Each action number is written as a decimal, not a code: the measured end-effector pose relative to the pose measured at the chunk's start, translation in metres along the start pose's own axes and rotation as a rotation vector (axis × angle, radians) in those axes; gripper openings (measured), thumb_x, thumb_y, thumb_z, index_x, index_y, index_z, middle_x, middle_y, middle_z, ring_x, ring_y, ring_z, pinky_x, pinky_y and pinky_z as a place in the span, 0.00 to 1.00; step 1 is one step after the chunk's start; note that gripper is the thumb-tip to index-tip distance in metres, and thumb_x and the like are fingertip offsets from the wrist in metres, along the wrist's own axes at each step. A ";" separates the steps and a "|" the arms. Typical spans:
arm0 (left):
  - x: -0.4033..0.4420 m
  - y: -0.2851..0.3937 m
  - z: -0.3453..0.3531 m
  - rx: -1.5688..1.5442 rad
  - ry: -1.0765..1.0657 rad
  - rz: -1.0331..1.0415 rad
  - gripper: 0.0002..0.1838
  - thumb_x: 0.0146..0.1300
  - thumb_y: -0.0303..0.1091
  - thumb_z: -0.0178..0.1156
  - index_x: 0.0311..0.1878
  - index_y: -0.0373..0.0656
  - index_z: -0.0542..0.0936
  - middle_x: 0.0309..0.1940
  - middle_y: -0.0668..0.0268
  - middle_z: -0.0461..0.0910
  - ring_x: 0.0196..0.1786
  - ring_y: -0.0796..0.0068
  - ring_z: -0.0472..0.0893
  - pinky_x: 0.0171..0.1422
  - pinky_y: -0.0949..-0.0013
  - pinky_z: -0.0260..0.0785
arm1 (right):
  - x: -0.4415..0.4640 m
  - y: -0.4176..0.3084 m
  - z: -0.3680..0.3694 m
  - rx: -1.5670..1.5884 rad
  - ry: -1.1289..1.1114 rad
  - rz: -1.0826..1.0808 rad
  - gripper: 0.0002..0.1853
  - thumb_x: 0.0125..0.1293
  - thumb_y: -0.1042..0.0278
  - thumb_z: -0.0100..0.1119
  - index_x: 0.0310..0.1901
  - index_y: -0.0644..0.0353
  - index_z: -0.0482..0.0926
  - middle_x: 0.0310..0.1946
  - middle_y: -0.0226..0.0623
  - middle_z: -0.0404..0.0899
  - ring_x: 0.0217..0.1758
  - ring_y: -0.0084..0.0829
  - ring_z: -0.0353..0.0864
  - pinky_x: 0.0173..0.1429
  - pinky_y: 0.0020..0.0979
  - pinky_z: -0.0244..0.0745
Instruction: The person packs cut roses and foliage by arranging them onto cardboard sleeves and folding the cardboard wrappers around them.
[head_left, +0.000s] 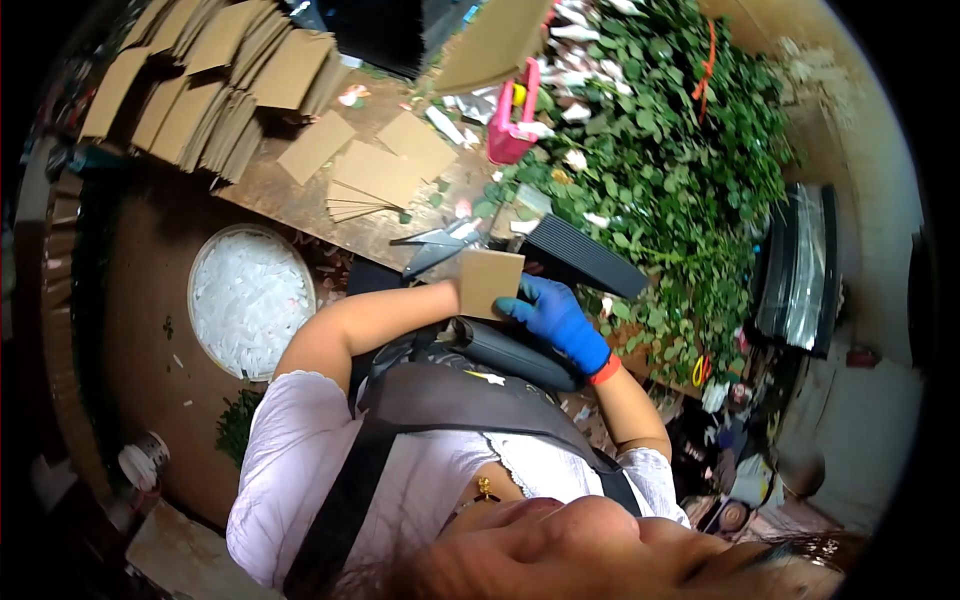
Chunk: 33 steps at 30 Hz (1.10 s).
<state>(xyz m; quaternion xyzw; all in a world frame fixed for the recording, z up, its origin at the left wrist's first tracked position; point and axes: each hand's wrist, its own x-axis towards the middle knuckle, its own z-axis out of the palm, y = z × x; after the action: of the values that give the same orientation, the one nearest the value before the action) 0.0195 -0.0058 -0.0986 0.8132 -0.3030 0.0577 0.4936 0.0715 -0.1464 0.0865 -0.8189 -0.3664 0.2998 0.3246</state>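
A small square of brown cardboard is upright in front of my chest. My right hand, in a blue glove with a red band at the wrist, grips its right edge, thumb on the near face. My left hand is hidden behind the card; only the bare forearm and wrist show at its left edge. Grey-bladed shears lie on the table just beyond the card. A black ridged piece rests past my right hand. Against my apron is a dark rolled-edge pad.
Cardboard stacks and loose cards cover the wooden table's left. A pink basket stands beside leafy stems with white-wrapped heads. A round tub of white pieces is at left, and a black rack at right.
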 end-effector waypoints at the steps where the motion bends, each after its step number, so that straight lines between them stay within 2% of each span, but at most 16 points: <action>1: 0.004 0.001 0.000 0.318 -0.165 0.023 0.38 0.71 0.55 0.51 0.79 0.45 0.61 0.79 0.58 0.60 0.81 0.59 0.58 0.85 0.55 0.44 | -0.010 0.016 -0.001 0.089 -0.064 0.204 0.16 0.67 0.55 0.70 0.37 0.61 0.81 0.29 0.37 0.85 0.29 0.26 0.84 0.36 0.29 0.78; 2: 0.007 0.006 -0.006 0.642 -0.327 0.047 0.38 0.70 0.56 0.50 0.78 0.45 0.63 0.78 0.58 0.62 0.81 0.58 0.59 0.86 0.55 0.42 | -0.016 0.030 -0.002 0.183 -0.132 0.400 0.16 0.67 0.54 0.69 0.37 0.61 0.81 0.29 0.36 0.86 0.29 0.24 0.84 0.35 0.28 0.78; 3: 0.014 0.021 -0.023 0.514 -0.366 0.006 0.35 0.70 0.55 0.49 0.75 0.44 0.68 0.76 0.57 0.66 0.79 0.56 0.61 0.86 0.52 0.40 | -0.018 0.041 0.000 0.281 -0.201 0.586 0.17 0.68 0.54 0.68 0.36 0.62 0.82 0.29 0.35 0.86 0.28 0.22 0.84 0.34 0.27 0.78; 6: 0.029 0.061 -0.070 0.442 -0.716 -0.295 0.33 0.69 0.55 0.50 0.69 0.43 0.74 0.71 0.54 0.71 0.77 0.53 0.63 0.85 0.50 0.42 | -0.016 0.068 0.010 0.469 -0.268 0.704 0.20 0.69 0.52 0.67 0.37 0.66 0.82 0.27 0.37 0.86 0.25 0.23 0.85 0.32 0.26 0.80; 9: 0.002 0.069 -0.091 0.934 -0.592 -0.179 0.31 0.66 0.52 0.56 0.65 0.39 0.77 0.67 0.51 0.74 0.75 0.52 0.65 0.83 0.47 0.48 | -0.008 0.072 0.014 0.410 -0.290 0.699 0.20 0.70 0.51 0.66 0.36 0.65 0.82 0.27 0.37 0.86 0.25 0.25 0.85 0.31 0.26 0.80; 12: -0.018 0.069 -0.109 0.725 -0.164 -0.060 0.28 0.63 0.46 0.63 0.60 0.35 0.79 0.63 0.48 0.76 0.71 0.49 0.69 0.79 0.46 0.56 | -0.008 0.074 0.022 0.359 -0.279 0.650 0.22 0.70 0.49 0.63 0.33 0.66 0.83 0.27 0.39 0.87 0.24 0.26 0.85 0.33 0.28 0.81; 14: -0.009 0.070 -0.103 0.547 -0.127 0.016 0.24 0.60 0.40 0.62 0.58 0.36 0.80 0.59 0.50 0.78 0.66 0.51 0.74 0.71 0.52 0.65 | -0.011 0.074 0.022 0.329 -0.253 0.603 0.24 0.69 0.48 0.63 0.31 0.66 0.84 0.27 0.40 0.87 0.24 0.26 0.85 0.34 0.29 0.81; 17: 0.010 0.067 -0.092 0.406 -0.168 0.101 0.19 0.56 0.32 0.59 0.51 0.38 0.82 0.49 0.58 0.82 0.52 0.55 0.81 0.54 0.59 0.77 | -0.009 0.092 0.031 -0.047 -0.250 0.376 0.28 0.67 0.40 0.57 0.32 0.62 0.88 0.30 0.49 0.87 0.31 0.42 0.87 0.43 0.40 0.82; 20: 0.009 0.048 -0.077 0.321 -0.216 -0.011 0.07 0.57 0.34 0.64 0.37 0.43 0.81 0.37 0.61 0.77 0.43 0.55 0.79 0.46 0.56 0.76 | -0.010 0.091 0.029 -0.442 -0.168 0.242 0.29 0.66 0.35 0.53 0.37 0.57 0.87 0.35 0.51 0.86 0.39 0.54 0.85 0.49 0.48 0.80; 22: 0.018 0.060 -0.081 0.358 -0.275 0.048 0.10 0.53 0.38 0.70 0.36 0.46 0.83 0.39 0.63 0.77 0.43 0.55 0.78 0.45 0.56 0.75 | -0.019 0.059 0.006 -0.455 -0.173 0.218 0.27 0.65 0.38 0.58 0.46 0.57 0.86 0.40 0.51 0.86 0.42 0.53 0.85 0.50 0.49 0.80; 24: 0.020 0.070 -0.083 0.380 -0.335 -0.013 0.15 0.48 0.41 0.75 0.41 0.52 0.87 0.43 0.62 0.75 0.48 0.56 0.75 0.49 0.57 0.74 | -0.046 0.027 -0.022 0.026 -0.092 -0.010 0.28 0.63 0.43 0.64 0.57 0.55 0.81 0.47 0.52 0.85 0.47 0.51 0.85 0.54 0.50 0.78; 26: 0.018 0.072 -0.085 0.386 -0.365 -0.040 0.18 0.49 0.41 0.75 0.46 0.58 0.88 0.45 0.61 0.74 0.51 0.56 0.74 0.56 0.57 0.72 | -0.072 0.007 -0.033 0.165 -0.075 -0.314 0.32 0.60 0.48 0.68 0.63 0.54 0.76 0.53 0.48 0.82 0.52 0.48 0.83 0.58 0.48 0.76; 28: 0.018 0.071 -0.085 0.413 -0.385 0.044 0.23 0.50 0.42 0.75 0.52 0.63 0.88 0.48 0.60 0.73 0.53 0.55 0.72 0.63 0.55 0.68 | -0.093 0.004 -0.007 -0.342 -0.047 -0.236 0.25 0.60 0.50 0.69 0.54 0.55 0.80 0.45 0.46 0.85 0.47 0.49 0.85 0.53 0.47 0.78; 29: 0.017 0.072 -0.085 0.418 -0.424 0.023 0.25 0.51 0.42 0.75 0.56 0.67 0.87 0.50 0.59 0.72 0.55 0.55 0.71 0.67 0.52 0.64 | -0.090 0.013 0.022 -0.524 -0.113 -0.111 0.24 0.61 0.55 0.67 0.58 0.54 0.78 0.46 0.46 0.84 0.45 0.47 0.85 0.52 0.46 0.78; 32: 0.011 0.062 -0.080 0.420 -0.441 0.020 0.24 0.56 0.43 0.72 0.58 0.69 0.86 0.54 0.57 0.71 0.62 0.52 0.70 0.72 0.40 0.58 | -0.094 0.013 0.019 -0.465 -0.079 -0.130 0.26 0.64 0.59 0.65 0.64 0.53 0.76 0.56 0.45 0.80 0.54 0.48 0.82 0.60 0.44 0.76; 33: 0.012 0.064 -0.081 0.430 -0.472 0.005 0.23 0.57 0.44 0.71 0.59 0.70 0.85 0.54 0.55 0.71 0.63 0.51 0.70 0.72 0.35 0.56 | -0.093 0.016 0.010 -0.192 -0.042 -0.279 0.26 0.64 0.62 0.66 0.64 0.55 0.76 0.59 0.45 0.80 0.58 0.47 0.82 0.63 0.43 0.76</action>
<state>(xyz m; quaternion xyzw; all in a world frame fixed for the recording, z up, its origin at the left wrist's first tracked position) 0.0110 0.0352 -0.0040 0.8891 -0.3918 -0.0688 0.2264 0.0194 -0.2260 0.0925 -0.7808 -0.5103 0.2325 0.2756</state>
